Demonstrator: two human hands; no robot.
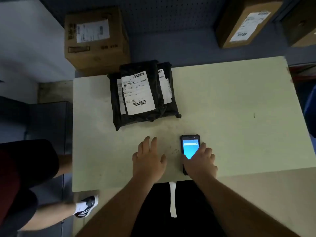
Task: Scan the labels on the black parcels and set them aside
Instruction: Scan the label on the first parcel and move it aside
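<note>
Black parcels point(143, 94) lie stacked (labels up) at the table's point(230, 103) far left. Left hand point(148, 161) rests flat beside them, fingers spread, holding nothing. Right hand point(199, 162) covers the lit handheld scanner point(189, 145), fingers curled on it.

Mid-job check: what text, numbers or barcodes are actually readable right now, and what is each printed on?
Nothing reads legibly.
Top black parcel label: barcodes top and bottom, print too small.
Labels on parcels beneath: partly hidden, blurred.
Left cardboard box: label and side print blurred.
Right cardboard box: label blurred.
Handheld scanner under right hand: screen glare, unreadable.
</note>
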